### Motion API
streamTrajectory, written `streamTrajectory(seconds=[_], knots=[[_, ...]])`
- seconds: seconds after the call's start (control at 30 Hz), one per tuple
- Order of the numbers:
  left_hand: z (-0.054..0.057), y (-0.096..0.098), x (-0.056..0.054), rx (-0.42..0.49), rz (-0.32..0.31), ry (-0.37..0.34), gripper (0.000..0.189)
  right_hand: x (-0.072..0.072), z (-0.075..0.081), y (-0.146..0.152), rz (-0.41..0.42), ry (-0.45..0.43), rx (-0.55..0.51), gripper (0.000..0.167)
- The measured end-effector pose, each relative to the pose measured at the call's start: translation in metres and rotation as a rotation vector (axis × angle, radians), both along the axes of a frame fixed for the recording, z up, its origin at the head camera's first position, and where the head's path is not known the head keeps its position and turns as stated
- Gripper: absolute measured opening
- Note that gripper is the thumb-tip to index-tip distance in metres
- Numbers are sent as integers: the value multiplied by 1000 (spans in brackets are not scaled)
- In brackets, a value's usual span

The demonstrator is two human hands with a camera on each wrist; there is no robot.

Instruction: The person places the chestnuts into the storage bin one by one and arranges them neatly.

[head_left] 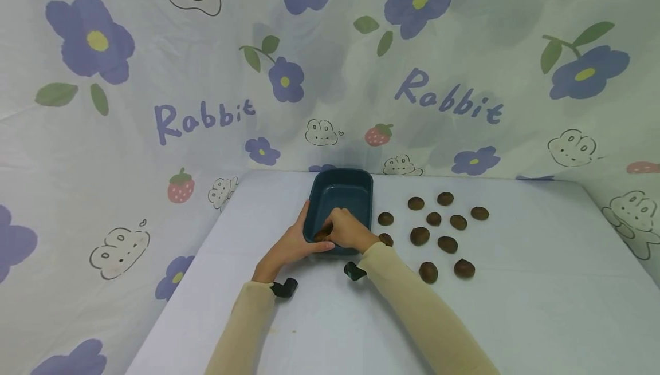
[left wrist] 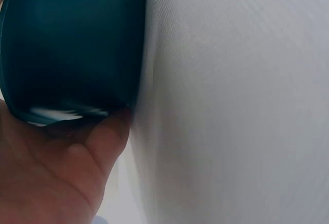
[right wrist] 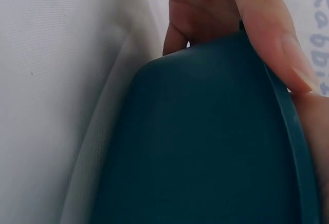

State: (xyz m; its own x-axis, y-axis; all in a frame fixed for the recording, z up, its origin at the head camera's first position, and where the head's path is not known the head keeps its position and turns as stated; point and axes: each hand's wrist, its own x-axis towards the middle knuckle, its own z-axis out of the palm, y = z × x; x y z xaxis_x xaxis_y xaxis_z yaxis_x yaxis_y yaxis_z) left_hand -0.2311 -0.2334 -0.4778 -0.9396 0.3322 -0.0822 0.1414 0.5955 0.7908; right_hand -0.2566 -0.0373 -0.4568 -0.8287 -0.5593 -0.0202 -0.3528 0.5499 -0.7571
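Nearest are two cream sleeves (head_left: 243, 323). Beyond them, the left hand (head_left: 290, 245) grips the teal tray (head_left: 342, 196) at its near left corner, thumb along the near rim, fingers up the side. The right hand (head_left: 346, 231) reaches in over the near right rim, its grip pinching a chestnut (head_left: 322, 234) inside the tray. Eleven loose chestnuts (head_left: 420, 236) lie rightward across the white counter (head_left: 536, 272), before a flowered cloth (head_left: 443, 140).

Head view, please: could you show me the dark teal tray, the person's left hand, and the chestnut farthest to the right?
Dark teal tray (head_left: 342, 196): head view, bare inside floor.
Left hand (head_left: 293, 245): head view, middle of the hand.
Rightmost chestnut (head_left: 479, 213): head view, middle of its upper side.
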Motion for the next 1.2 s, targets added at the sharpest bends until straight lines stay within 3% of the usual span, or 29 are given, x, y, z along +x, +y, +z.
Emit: streamTrajectory(seconds=[0.47, 0.63, 0.93, 1.2], knots=[[0, 0, 0, 11, -5, 22, 134, 1, 0, -4, 25, -1, -33, 11], [-1, 1, 0, 17, -4, 14, 135, 1, 2, -1, 10, 49, -10, 18], [0, 1, 1, 6, 13, -18, 133, 7, 30, 24, -39, 111, -87, 34], [2, 2, 2, -30, 41, -47, 134, 17, 57, 82, -132, 144, -141, 34]])
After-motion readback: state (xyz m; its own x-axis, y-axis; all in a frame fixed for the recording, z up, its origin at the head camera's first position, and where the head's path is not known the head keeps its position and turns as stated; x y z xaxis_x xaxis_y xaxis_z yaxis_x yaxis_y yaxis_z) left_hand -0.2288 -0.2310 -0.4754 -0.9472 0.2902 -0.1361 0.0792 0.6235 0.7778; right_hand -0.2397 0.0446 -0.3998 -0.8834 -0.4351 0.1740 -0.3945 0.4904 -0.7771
